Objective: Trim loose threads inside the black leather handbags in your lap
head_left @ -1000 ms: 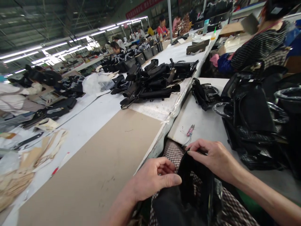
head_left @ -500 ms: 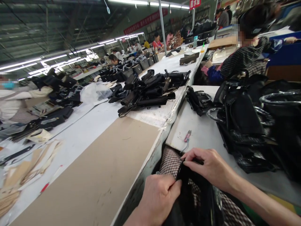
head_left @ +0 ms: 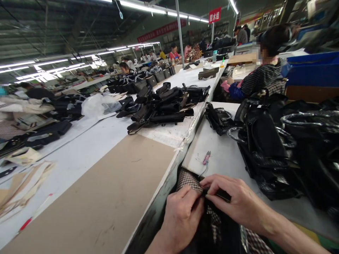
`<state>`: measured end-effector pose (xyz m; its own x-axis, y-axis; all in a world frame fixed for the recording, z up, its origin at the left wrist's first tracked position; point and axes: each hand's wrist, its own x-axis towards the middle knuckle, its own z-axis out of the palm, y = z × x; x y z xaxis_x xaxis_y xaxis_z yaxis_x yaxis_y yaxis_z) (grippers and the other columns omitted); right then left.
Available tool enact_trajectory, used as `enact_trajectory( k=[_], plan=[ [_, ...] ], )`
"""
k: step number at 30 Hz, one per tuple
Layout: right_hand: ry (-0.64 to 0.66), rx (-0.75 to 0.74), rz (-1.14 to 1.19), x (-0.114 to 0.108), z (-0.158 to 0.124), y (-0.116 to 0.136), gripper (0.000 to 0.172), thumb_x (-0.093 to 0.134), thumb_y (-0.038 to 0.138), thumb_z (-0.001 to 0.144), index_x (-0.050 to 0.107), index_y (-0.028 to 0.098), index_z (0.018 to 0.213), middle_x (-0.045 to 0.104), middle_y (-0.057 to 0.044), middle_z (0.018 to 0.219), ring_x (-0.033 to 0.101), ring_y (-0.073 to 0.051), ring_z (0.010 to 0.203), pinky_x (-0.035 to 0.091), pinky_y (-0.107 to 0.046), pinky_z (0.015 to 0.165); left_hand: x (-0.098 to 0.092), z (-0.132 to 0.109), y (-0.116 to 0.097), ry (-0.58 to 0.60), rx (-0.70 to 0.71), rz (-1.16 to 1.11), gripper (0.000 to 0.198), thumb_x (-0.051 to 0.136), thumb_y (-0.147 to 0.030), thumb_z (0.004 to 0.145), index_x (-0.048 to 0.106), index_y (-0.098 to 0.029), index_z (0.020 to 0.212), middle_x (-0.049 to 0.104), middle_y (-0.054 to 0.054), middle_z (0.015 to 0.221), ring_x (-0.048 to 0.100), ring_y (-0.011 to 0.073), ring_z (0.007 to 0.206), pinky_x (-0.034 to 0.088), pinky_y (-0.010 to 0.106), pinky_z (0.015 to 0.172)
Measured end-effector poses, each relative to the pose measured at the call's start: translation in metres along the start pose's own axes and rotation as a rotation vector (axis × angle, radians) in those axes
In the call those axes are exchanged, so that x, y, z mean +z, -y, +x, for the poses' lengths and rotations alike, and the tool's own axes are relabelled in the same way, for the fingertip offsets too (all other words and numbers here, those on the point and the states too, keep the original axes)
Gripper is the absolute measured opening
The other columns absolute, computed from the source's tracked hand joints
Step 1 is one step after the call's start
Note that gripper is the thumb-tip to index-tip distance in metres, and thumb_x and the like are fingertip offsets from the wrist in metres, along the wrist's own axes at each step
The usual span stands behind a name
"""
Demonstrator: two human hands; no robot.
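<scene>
A black handbag [head_left: 225,229] lies on my lap, over checked cloth [head_left: 186,180]. My left hand [head_left: 184,215] is closed on the bag's upper edge, thumb and fingers pinching it. Close beside it, my right hand [head_left: 230,197] pinches the same edge between thumb and fingertips. The fingertips of both hands nearly meet, and the lower part of the bag runs out of view at the bottom. Just beyond my right hand, a pair of small pink-handled thread snips [head_left: 206,157] rests on the white side table [head_left: 194,155].
Several black bags with plastic-wrapped handles [head_left: 267,137] are heaped on the side table at right. More black bag pieces [head_left: 164,106] cover the long table beyond a brown board [head_left: 106,190]. A red-ended pen [head_left: 25,224] lies at left. A co-worker in stripes [head_left: 265,77] sits at the right.
The view has turned slightly to the right. My left hand has moved up along the bag's edge, closer to my right fingertips. Both hands keep hold of the bag.
</scene>
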<state>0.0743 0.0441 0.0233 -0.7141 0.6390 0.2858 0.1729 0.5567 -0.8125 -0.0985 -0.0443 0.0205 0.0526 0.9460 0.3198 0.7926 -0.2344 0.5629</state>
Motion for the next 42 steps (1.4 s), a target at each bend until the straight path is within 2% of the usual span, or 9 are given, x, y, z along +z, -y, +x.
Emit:
enact_trajectory(
  k=[5,11,15,18,25,28,30,33,42],
  plan=[
    [-0.045,-0.016,-0.083,-0.001,-0.003,-0.005,0.015,0.050,0.009,0.085,0.054,0.023,0.080,0.070,-0.001,0.100,0.068,-0.015,0.088,0.051,-0.024,0.077,-0.001,0.004,-0.003,0.009,-0.024,-0.023,0.015,0.051,-0.012,0.089,0.061,-0.017,0.080,0.058,0.000,0.071,0.055,0.0119,0.062,0.040,0.021,0.056],
    [0.081,0.076,-0.209,-0.008,-0.004,0.001,0.013,0.063,0.018,0.084,0.055,0.024,0.091,0.069,0.000,0.100,0.068,-0.018,0.086,0.052,-0.028,0.079,0.000,0.006,-0.004,0.000,-0.018,-0.033,0.015,0.051,-0.012,0.089,0.061,-0.017,0.080,0.058,0.001,0.071,0.055,0.0116,0.062,0.039,0.021,0.055],
    [0.059,0.043,-0.451,-0.004,-0.007,0.007,0.007,0.055,0.019,0.089,0.054,0.023,0.096,0.068,-0.003,0.093,0.067,-0.019,0.072,0.051,-0.028,0.063,0.001,0.006,-0.005,-0.030,0.003,0.016,0.016,0.051,-0.012,0.089,0.060,-0.017,0.078,0.057,0.000,0.069,0.053,0.0110,0.058,0.037,0.022,0.053],
    [0.027,0.022,-0.549,0.001,-0.010,0.008,0.011,0.046,0.017,0.092,0.055,0.022,0.088,0.067,-0.003,0.084,0.066,-0.018,0.064,0.045,-0.026,0.051,0.002,0.005,-0.005,-0.045,-0.005,0.050,0.016,0.051,-0.013,0.090,0.058,-0.017,0.076,0.056,0.000,0.068,0.052,0.0107,0.057,0.036,0.022,0.052],
    [-0.043,0.011,-0.391,0.001,-0.012,0.004,0.016,0.046,0.016,0.091,0.057,0.023,0.080,0.070,-0.003,0.086,0.066,-0.015,0.066,0.052,-0.023,0.063,0.002,0.004,-0.008,-0.015,-0.092,0.024,0.015,0.051,-0.016,0.089,0.060,-0.019,0.076,0.058,0.000,0.070,0.056,0.0123,0.061,0.041,0.021,0.056],
    [-0.070,0.033,-0.333,0.000,-0.013,0.003,0.014,0.049,0.017,0.090,0.058,0.023,0.081,0.070,-0.003,0.087,0.066,-0.016,0.068,0.053,-0.024,0.067,0.002,0.006,-0.008,-0.008,-0.113,-0.035,0.009,0.053,-0.016,0.088,0.061,-0.020,0.089,0.062,0.002,0.081,0.060,0.0149,0.073,0.047,0.022,0.064],
    [-0.080,0.044,-0.309,-0.001,-0.014,0.002,0.014,0.049,0.017,0.090,0.058,0.023,0.081,0.070,-0.003,0.088,0.067,-0.016,0.069,0.054,-0.025,0.068,0.004,0.007,-0.008,-0.017,-0.086,-0.089,0.013,0.054,-0.013,0.088,0.059,-0.020,0.098,0.064,0.004,0.092,0.062,0.0163,0.083,0.050,0.024,0.073],
    [-0.087,0.047,-0.288,-0.001,-0.015,0.002,0.014,0.050,0.018,0.090,0.058,0.023,0.080,0.070,-0.003,0.087,0.067,-0.016,0.068,0.054,-0.025,0.068,0.006,0.011,-0.007,-0.024,-0.020,-0.113,0.017,0.051,-0.007,0.087,0.057,-0.021,0.097,0.064,0.004,0.098,0.061,0.0163,0.089,0.051,0.026,0.080],
    [-0.087,0.022,-0.245,0.002,-0.017,0.002,0.016,0.048,0.018,0.090,0.056,0.024,0.078,0.068,-0.001,0.078,0.065,-0.016,0.066,0.051,-0.024,0.064,-0.005,0.023,-0.013,0.056,0.087,0.043,0.015,0.047,-0.006,0.089,0.056,-0.018,0.091,0.064,0.005,0.092,0.063,0.0161,0.082,0.052,0.025,0.072]
  ],
)
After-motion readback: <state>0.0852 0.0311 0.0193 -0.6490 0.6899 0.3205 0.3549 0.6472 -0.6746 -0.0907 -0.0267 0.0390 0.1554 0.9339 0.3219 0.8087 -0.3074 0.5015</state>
